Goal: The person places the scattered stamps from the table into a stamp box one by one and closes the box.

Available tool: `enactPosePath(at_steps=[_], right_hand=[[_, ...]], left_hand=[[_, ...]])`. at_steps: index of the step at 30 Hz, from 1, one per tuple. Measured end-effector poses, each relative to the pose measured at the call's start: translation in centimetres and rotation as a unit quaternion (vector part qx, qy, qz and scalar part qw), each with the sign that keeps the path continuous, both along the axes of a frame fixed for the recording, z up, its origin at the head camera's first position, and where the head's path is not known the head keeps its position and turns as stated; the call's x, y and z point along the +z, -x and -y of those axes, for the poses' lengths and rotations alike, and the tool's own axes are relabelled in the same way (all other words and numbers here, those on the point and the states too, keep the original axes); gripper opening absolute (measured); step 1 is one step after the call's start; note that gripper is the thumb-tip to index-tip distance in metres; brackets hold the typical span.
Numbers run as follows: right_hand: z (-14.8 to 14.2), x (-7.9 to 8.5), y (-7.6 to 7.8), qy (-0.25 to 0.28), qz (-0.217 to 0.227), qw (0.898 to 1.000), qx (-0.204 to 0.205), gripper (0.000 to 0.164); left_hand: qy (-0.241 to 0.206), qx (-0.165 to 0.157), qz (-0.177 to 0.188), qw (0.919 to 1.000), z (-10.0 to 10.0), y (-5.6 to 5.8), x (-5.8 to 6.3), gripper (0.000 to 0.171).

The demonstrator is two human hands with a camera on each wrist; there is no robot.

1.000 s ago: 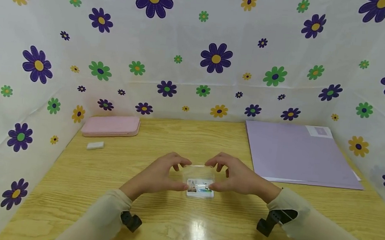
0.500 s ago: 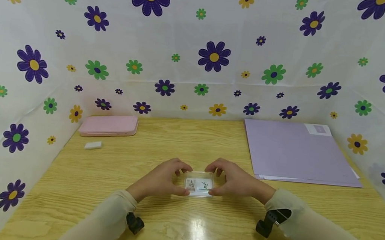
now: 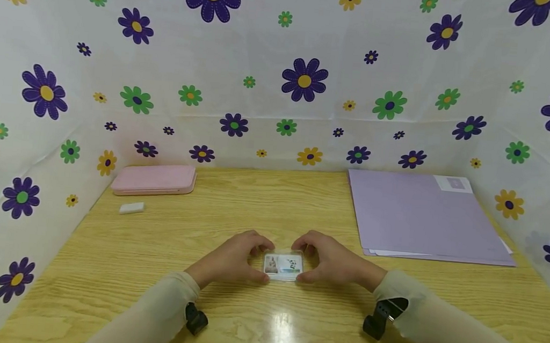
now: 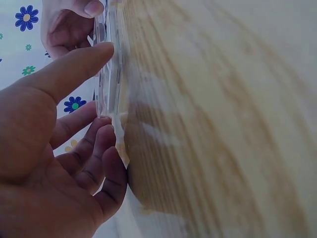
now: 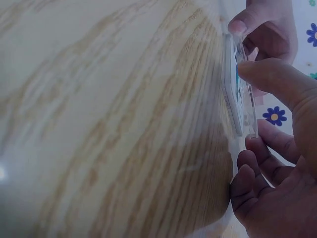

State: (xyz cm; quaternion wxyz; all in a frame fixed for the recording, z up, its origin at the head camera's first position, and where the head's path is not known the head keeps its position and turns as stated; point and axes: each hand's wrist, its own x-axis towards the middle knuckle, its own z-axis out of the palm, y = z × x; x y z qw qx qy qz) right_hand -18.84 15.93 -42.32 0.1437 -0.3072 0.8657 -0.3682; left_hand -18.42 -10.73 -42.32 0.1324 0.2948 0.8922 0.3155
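A small flat clear plastic case (image 3: 284,265) with a white printed panel is at the table's middle, between my two hands. My left hand (image 3: 235,257) holds its left end, thumb on the near edge and fingertips at the far edge. At the right end my right hand (image 3: 330,262) holds it likewise. In the right wrist view the clear cover (image 5: 253,116) is pinched by the hand, a narrow gap off the thin white slab (image 5: 229,84). The left wrist view shows the clear case (image 4: 110,82) edge-on; whether it touches the table there I cannot tell.
On the wooden table (image 3: 224,318), a pink pencil case (image 3: 154,180) lies at the back left with a white eraser-like block (image 3: 132,208) before it. Purple folders (image 3: 428,218) with white sheets lie at the back right. A flowered cloth (image 3: 264,57) encloses the table's back and sides.
The clear cover was tilted up above the printed panel; both hands have brought it down and nearer, and it now lies almost flat over the panel.
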Motion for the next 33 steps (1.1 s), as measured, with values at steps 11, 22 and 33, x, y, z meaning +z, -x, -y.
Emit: enactPosePath(at_steps=[11, 22, 33], right_hand=[[0.03, -0.32, -0.12, -0.013, -0.012, 1.000, 0.002, 0.054], [-0.16, -0.54, -0.11, -0.019, -0.013, 1.000, 0.010, 0.054], [-0.09, -0.64, -0.09, -0.020, -0.023, 0.999, 0.011, 0.053]], left_hand=[[0.006, -0.001, 0.004, 1.0000, -0.16, 0.16, -0.20, 0.058], [-0.004, -0.001, 0.020, 0.9998, -0.09, 0.18, -0.23, 0.055], [-0.004, 0.012, 0.029, 0.9995, -0.34, 0.22, -0.40, 0.053]])
